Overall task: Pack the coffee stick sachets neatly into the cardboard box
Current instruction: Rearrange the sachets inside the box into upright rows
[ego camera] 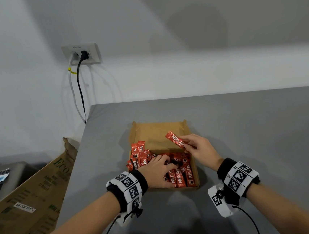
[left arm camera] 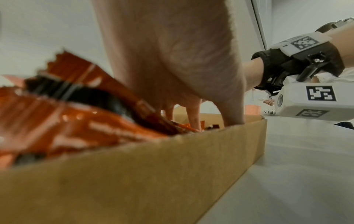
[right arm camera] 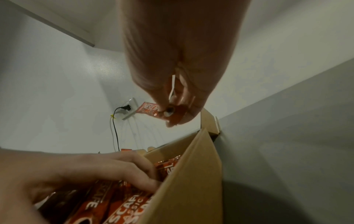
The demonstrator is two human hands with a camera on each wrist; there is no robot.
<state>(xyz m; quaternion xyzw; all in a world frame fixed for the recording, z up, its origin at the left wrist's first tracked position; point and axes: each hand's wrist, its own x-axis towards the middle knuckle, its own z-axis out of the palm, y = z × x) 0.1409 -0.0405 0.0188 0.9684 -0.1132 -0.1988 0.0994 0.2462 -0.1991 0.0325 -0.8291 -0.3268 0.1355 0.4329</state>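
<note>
One red sachet point(ego camera: 175, 139) is pinched in our right hand point(ego camera: 200, 149), raised over the cardboard box point(ego camera: 194, 167) w/ its near end hidden by fingers. Our left hand point(ego camera: 158, 170) presses, fingers spread, on the sachets in the box point(ego camera: 182, 176), covering most; approx. three show fully beside it.

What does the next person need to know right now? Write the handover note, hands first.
Right hand: pinches one coffee stick sachet by its end, held above the cardboard box.
Left hand: rests on the sachets in the box, fingers down among them.
Done: a few sachets lie side by side at the near right of the box.
Left: the loose sachets jumbled over the box's left edge need straightening; the far part of the box is bare; the held sachet is not yet placed.
</note>
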